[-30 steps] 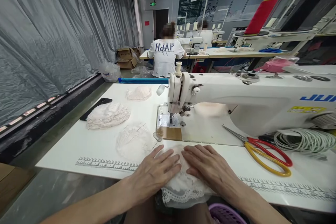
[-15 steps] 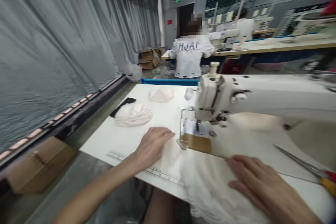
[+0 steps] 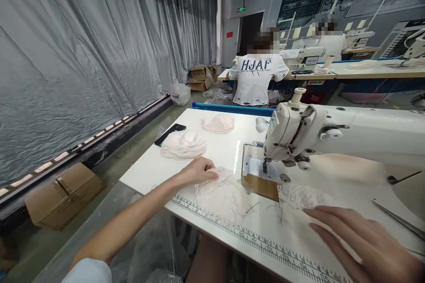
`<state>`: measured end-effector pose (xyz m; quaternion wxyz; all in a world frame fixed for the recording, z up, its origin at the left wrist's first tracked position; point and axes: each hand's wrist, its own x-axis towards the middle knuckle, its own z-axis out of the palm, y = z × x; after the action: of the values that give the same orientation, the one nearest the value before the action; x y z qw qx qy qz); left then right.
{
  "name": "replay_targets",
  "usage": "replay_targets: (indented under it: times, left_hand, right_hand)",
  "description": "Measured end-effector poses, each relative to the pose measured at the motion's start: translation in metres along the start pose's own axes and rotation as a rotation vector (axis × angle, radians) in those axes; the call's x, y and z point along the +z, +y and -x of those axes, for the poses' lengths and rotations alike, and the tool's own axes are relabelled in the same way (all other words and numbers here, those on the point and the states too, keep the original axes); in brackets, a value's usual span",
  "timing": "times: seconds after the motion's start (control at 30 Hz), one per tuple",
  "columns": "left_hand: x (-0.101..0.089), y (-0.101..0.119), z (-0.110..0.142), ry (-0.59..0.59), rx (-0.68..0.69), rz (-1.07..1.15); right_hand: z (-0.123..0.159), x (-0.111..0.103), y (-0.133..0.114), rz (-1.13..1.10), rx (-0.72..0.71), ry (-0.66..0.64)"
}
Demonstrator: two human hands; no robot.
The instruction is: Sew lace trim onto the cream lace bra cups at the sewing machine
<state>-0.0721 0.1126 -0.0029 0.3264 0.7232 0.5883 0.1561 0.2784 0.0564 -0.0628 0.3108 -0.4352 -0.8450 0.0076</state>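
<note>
My left hand (image 3: 200, 171) is closed, its thumb and fingers pinching the top edge of a cream lace piece (image 3: 222, 201). This piece lies spread on the white table left of the sewing machine's needle plate, over the printed ruler. To the right, my right hand (image 3: 365, 241) has its fingers stretched out, the thumb apart from them. Its fingertips touch a second sheer lace piece (image 3: 300, 195), bunched in front of the needle plate. Loose threads lie between the two pieces. The sewing machine (image 3: 288, 135) has its presser foot just behind the lace; nothing is visible under the foot.
A stack of lace pieces (image 3: 183, 144) rests beside a black phone (image 3: 171, 134). Farther back lies another pale piece (image 3: 219, 124). Scissors (image 3: 398, 217) lie right, partly behind my right hand. A cardboard box (image 3: 64, 194) stands on the floor; a co-worker (image 3: 254, 77) sits ahead.
The white cloth that hung over the table's front edge is now up on the table, as separate lace pieces. My right hand appears farther right and lower; the view has shifted and sharpened.
</note>
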Motion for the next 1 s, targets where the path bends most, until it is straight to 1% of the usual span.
replay_targets:
  times: [0.03,0.1,0.13,0.17,0.2,0.27,0.33,0.4,0.5,0.67,0.8,0.93,1.0]
  left_hand:
    - [-0.002,0.004,0.003,-0.033,0.018,0.043]
    - [-0.007,0.012,0.011,-0.101,0.046,0.155]
    - [-0.009,0.016,0.014,-0.137,0.055,0.221]
    - [-0.012,0.020,0.016,-0.187,0.067,0.333]
    - [-0.015,0.023,0.018,-0.236,0.074,0.442]
    - [-0.019,0.028,0.019,-0.282,0.064,0.588]
    - [-0.020,0.028,0.019,-0.276,0.032,0.664]
    - [-0.020,0.024,0.017,-0.258,-0.030,0.734]
    - [-0.016,0.017,0.012,-0.257,-0.112,0.837]
    - [-0.004,0.012,0.004,-0.274,-0.121,0.933]
    - [0.005,0.007,0.007,-0.268,-0.118,1.010]
    - [0.017,-0.001,0.022,-0.344,-0.160,1.071]
    - [0.022,-0.003,0.030,-0.346,-0.185,1.113]
  right_hand:
    - [-0.017,0.000,-0.017,-0.033,0.010,-0.020]
    - [-0.049,0.005,-0.043,-0.170,0.033,-0.179]
    - [-0.064,0.010,-0.053,-0.253,0.028,-0.229]
    - [-0.079,0.015,-0.059,-0.338,0.012,-0.277]
    - [-0.092,0.021,-0.064,-0.433,0.010,-0.331]
    - [-0.115,0.033,-0.070,-0.622,0.039,-0.516]
    - [-0.129,0.040,-0.072,-0.789,0.085,-0.671]
    - [-0.132,0.042,-0.072,-0.904,0.170,-0.748]
    - [-0.125,0.038,-0.069,-1.008,0.339,-0.746]
    - [-0.113,0.032,-0.068,-1.161,0.541,-0.719]
    - [-0.110,0.035,-0.067,-1.253,0.650,-0.664]
    - [-0.108,0.039,-0.065,-1.266,0.715,-0.579]
    - [-0.106,0.040,-0.066,-1.264,0.725,-0.557]
